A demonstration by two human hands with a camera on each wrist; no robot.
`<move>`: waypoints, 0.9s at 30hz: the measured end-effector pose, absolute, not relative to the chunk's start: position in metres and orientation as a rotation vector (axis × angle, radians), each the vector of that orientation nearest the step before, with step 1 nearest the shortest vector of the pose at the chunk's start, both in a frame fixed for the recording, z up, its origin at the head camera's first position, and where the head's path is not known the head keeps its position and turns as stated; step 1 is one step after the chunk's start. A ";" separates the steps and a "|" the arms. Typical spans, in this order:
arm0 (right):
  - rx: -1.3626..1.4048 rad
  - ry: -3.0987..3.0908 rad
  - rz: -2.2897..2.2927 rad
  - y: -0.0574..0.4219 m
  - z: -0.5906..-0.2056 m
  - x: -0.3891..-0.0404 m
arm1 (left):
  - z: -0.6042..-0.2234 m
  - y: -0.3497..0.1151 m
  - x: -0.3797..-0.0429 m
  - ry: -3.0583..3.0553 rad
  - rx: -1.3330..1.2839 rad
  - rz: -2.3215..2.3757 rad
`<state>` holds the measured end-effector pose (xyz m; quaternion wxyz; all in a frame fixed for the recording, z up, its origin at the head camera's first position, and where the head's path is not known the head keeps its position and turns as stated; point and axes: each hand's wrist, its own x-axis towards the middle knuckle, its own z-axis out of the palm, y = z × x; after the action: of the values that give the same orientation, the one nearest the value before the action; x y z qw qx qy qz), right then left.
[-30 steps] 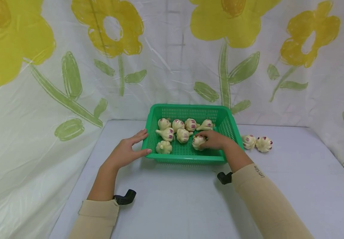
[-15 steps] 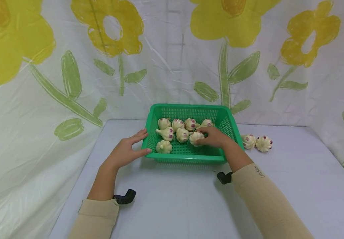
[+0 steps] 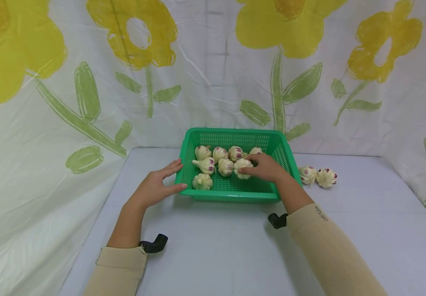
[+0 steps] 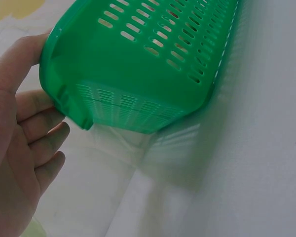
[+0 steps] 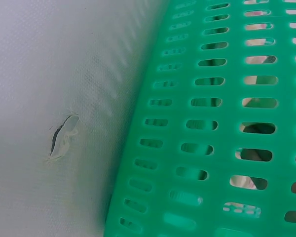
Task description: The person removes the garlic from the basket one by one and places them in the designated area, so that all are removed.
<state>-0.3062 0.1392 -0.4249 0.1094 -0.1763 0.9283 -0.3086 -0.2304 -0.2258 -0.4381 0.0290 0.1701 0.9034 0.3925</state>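
Note:
A green plastic basket (image 3: 235, 195) with slotted walls stands on the white table and holds several garlic bulbs. Inside its right half, my right hand (image 3: 266, 167) grips a pale garlic bulb (image 3: 243, 169), thumb on the near side and fingers behind. That bulb sits right beside another garlic bulb (image 3: 225, 167) in the middle of the basket. At the basket's left front corner, my left hand (image 3: 153, 189) rests its spread fingertips and thumb against the rim, also seen on the basket wall (image 4: 123, 54) in the left wrist view. The right wrist view shows mostly slotted wall, hiding the hand.
Two purple-striped garlic bulbs, one nearer the basket (image 3: 308, 175) and one farther right (image 3: 326, 178), lie on the table (image 3: 216, 255). A small pale scrap (image 5: 64, 137) shows on the white surface in front of the basket. A flower-printed curtain (image 3: 213, 82) hangs behind.
My right hand has moved the garlic bulb a little left and away from me, up beside the middle bulb, turning it on the way. The left hand has stayed at the corner.

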 end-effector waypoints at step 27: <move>-0.441 2.844 -1.009 0.138 -0.424 -0.305 | -0.441 -0.227 -0.232 2.790 0.517 1.214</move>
<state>-0.3051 0.1384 -0.4239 0.0458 -0.1443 0.9316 -0.3305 -0.2321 -0.2268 -0.4413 0.0274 0.1673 0.9037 0.3932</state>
